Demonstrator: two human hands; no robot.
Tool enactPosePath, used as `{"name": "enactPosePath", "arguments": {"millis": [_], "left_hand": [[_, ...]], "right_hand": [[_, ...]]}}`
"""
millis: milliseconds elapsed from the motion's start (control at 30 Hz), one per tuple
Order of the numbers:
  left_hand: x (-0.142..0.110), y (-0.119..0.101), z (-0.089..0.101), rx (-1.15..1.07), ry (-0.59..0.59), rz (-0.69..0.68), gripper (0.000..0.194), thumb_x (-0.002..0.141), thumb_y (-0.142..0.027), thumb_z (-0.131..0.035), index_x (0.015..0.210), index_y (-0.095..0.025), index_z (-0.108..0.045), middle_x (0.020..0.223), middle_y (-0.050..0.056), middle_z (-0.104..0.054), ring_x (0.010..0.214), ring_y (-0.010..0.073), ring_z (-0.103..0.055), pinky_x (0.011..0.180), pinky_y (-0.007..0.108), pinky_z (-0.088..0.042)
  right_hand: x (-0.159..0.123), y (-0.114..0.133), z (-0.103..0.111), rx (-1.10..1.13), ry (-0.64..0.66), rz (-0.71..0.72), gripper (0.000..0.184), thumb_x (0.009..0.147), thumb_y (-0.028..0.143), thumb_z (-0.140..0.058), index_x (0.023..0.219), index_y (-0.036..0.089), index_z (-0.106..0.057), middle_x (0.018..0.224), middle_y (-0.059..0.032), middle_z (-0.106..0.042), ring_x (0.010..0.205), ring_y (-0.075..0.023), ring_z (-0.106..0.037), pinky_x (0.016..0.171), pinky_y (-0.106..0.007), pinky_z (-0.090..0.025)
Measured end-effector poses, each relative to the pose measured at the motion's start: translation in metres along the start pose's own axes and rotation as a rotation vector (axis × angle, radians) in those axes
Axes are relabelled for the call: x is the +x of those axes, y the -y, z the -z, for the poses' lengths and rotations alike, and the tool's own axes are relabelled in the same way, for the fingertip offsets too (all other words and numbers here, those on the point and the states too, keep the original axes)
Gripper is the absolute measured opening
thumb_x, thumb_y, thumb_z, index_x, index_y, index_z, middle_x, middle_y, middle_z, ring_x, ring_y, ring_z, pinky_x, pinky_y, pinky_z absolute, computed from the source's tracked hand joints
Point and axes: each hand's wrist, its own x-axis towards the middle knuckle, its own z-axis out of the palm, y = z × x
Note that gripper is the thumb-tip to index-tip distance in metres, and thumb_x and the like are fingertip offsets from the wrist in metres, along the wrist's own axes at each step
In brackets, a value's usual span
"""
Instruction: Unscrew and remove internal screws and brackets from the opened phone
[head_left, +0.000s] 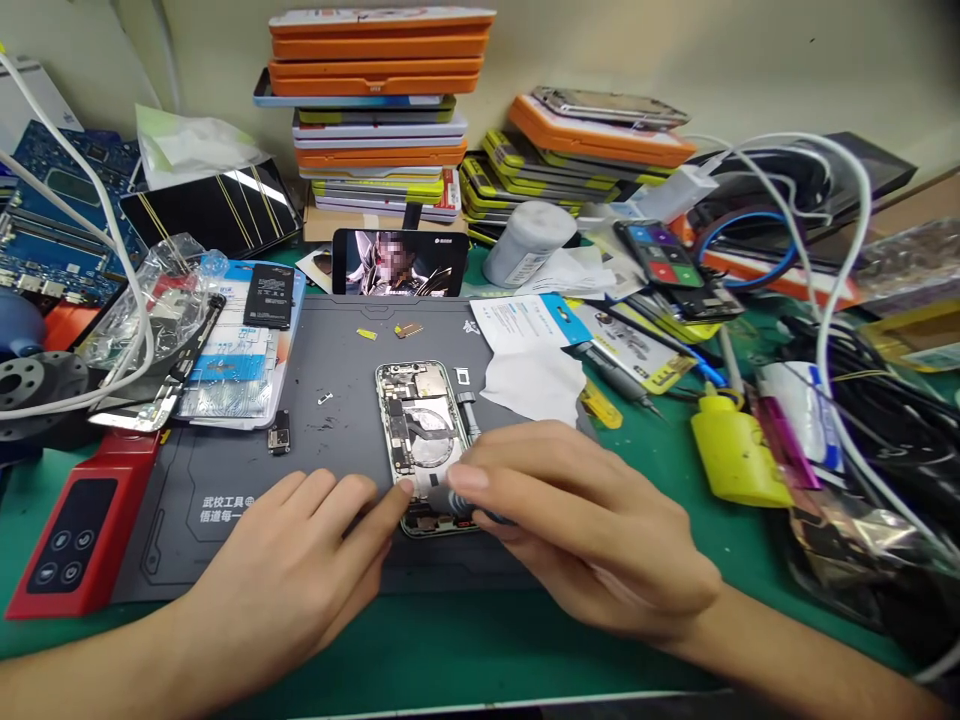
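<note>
An opened smartphone (pixel 424 400) lies on the grey work mat, its circuit board, flat cable and round coil exposed. My left hand (pixel 292 560) rests at its lower left, fingers curled, with the index fingertip pressed on the phone's lower left edge; the thumb is hidden. Over the phone's lower right, my right hand (pixel 592 530) pinches a dark grey tool (pixel 454 503), mostly covered by the fingers. Its tip is too blurred to make out. A small metal-and-black phone part (pixel 279 434) lies left of the phone, and a SIM tray (pixel 463 377) beside its upper right.
A phone playing video (pixel 401 262) stands behind the mat (pixel 337 350). To the left are a red device with a touch panel (pixel 71 545) and a battery (pixel 270 295). White paper (pixel 532 385), a yellow bottle (pixel 735 450) and white cables (pixel 832 300) lie right. Stacked orange boxes (pixel 379 45) stand behind.
</note>
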Motion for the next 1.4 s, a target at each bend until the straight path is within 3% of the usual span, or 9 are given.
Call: {"name": "enactPosePath", "arguments": {"millis": [200,400,533,700,800,867,967,1133,1400], "left_hand": [[-0.002,0.001,-0.001,-0.002,-0.019,-0.006,0.037,0.110,-0.016,-0.046,0.145,-0.011,-0.057,0.102,0.007,-0.071,0.078,0.0215,-0.066,0.067,0.037,-0.050],[-0.003,0.001,-0.003,-0.006,-0.039,0.009,0.038,0.112,-0.018,-0.043,0.147,-0.012,-0.057,0.100,0.006,-0.069,0.078,0.0214,-0.065,0.069,0.037,-0.050],[-0.004,0.002,-0.003,0.002,-0.048,0.009,0.037,0.112,-0.017,-0.040,0.144,-0.013,-0.058,0.099,0.006,-0.069,0.076,0.0222,-0.065,0.065,0.038,-0.048],[-0.003,0.003,-0.003,-0.002,-0.054,-0.011,0.037,0.114,-0.018,-0.038,0.144,-0.013,-0.059,0.100,0.006,-0.070,0.077,0.0216,-0.066,0.065,0.037,-0.045],[-0.004,0.004,-0.004,0.000,-0.064,-0.019,0.037,0.114,-0.019,-0.038,0.144,-0.013,-0.060,0.102,0.007,-0.071,0.079,0.0215,-0.067,0.067,0.037,-0.045],[-0.004,0.005,-0.004,0.009,-0.068,-0.021,0.038,0.114,-0.019,-0.039,0.144,-0.013,-0.061,0.103,0.007,-0.071,0.080,0.0215,-0.067,0.069,0.037,-0.046],[-0.004,0.006,-0.004,0.011,-0.070,-0.022,0.038,0.114,-0.019,-0.039,0.145,-0.014,-0.061,0.104,0.007,-0.071,0.080,0.0209,-0.066,0.070,0.037,-0.046],[-0.004,0.006,-0.004,0.010,-0.072,-0.023,0.037,0.114,-0.020,-0.040,0.144,-0.013,-0.061,0.103,0.007,-0.071,0.079,0.0210,-0.066,0.070,0.037,-0.045],[-0.006,0.004,-0.004,0.031,-0.037,-0.021,0.039,0.114,-0.020,-0.040,0.145,-0.012,-0.062,0.103,0.009,-0.071,0.079,0.0219,-0.065,0.069,0.037,-0.047]], "right_hand": [[-0.006,-0.001,-0.009,0.020,-0.056,0.026,0.058,0.098,-0.002,-0.059,0.155,0.009,-0.057,0.113,-0.0141,-0.083,0.105,-0.0213,-0.080,0.093,-0.034,-0.069],[-0.013,-0.004,-0.015,0.131,-0.077,-0.093,0.078,0.102,0.004,-0.065,0.171,0.020,-0.033,0.115,-0.0111,-0.083,0.095,-0.0199,-0.082,0.083,-0.032,-0.070],[-0.012,-0.002,-0.016,0.216,-0.096,-0.151,0.063,0.104,0.008,-0.064,0.163,0.023,-0.046,0.112,-0.0088,-0.081,0.096,-0.0205,-0.082,0.084,-0.033,-0.070],[-0.003,-0.014,0.004,0.197,-0.410,-0.430,0.037,0.113,0.020,-0.047,0.146,0.030,-0.057,0.091,-0.0013,-0.068,0.069,-0.0151,-0.067,0.056,-0.027,-0.057],[0.003,-0.032,0.022,-0.264,-0.230,-0.529,0.029,0.108,0.020,-0.051,0.133,0.024,-0.064,0.086,-0.0012,-0.067,0.066,-0.0163,-0.063,0.062,-0.031,-0.052],[0.005,-0.043,0.028,-0.569,0.092,-0.618,0.030,0.106,0.019,-0.052,0.132,0.020,-0.065,0.089,-0.0033,-0.074,0.071,-0.0198,-0.067,0.064,-0.033,-0.048],[0.005,-0.049,0.028,-0.714,0.350,-0.648,0.027,0.104,0.017,-0.053,0.126,0.019,-0.068,0.101,-0.0072,-0.079,0.086,-0.0248,-0.074,0.062,-0.032,-0.043],[0.005,-0.037,0.020,-0.781,0.313,-0.603,0.025,0.110,0.025,-0.052,0.125,0.018,-0.070,0.118,-0.0135,-0.075,0.094,-0.0269,-0.075,0.058,-0.031,-0.036],[0.013,-0.018,0.018,-0.388,0.497,-0.898,0.037,0.102,0.056,-0.072,0.089,0.023,-0.065,0.074,0.0029,-0.072,0.063,-0.0168,-0.063,0.060,-0.029,-0.033]]}}
